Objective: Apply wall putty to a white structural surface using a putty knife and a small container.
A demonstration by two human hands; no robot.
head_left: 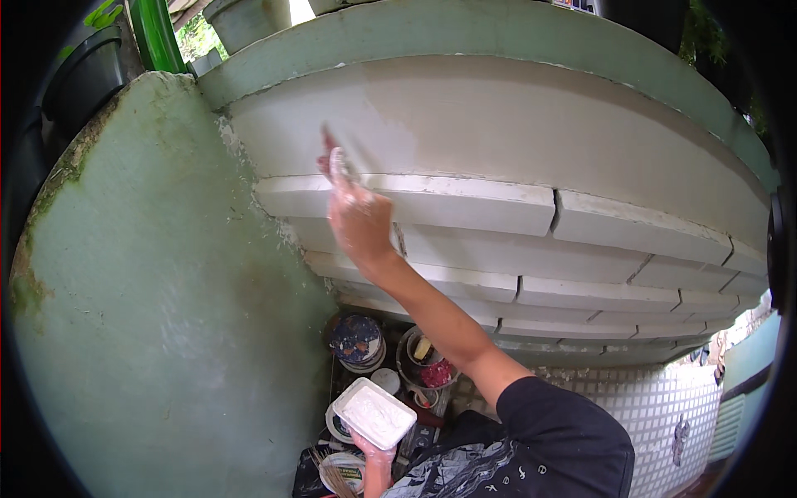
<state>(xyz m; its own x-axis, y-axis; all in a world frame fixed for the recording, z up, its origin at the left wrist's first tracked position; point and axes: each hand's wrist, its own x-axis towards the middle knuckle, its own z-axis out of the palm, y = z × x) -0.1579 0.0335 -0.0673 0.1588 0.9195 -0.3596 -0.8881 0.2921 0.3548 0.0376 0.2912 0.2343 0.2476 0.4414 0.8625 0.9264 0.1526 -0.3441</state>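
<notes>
My left hand (pixel 375 449) supports a shallow white rectangular tray (pixel 408 422) from below, its fingers partly hidden underneath. White paste (pixel 378 412) covers much of the tray's inside. Stretched up to the pale wall (pixel 498 112), my right hand (pixel 359 217) is closed around a small reddish-brown tool (pixel 326 139). White material coats the fingers and the tool's near part. Motion blurs the tool, so its exact kind and whether it touches the wall are unclear. Around it, the upper left of the wall looks whiter than the surface further right.
A green side wall (pixel 166 282) stands close on the left. Long white ledges (pixel 465 203) jut from the wall below my right hand. Beneath are a paint-stained bucket (pixel 355 339), a basin (pixel 404 353) and other containers. Tiled floor (pixel 664 407) lies to the right.
</notes>
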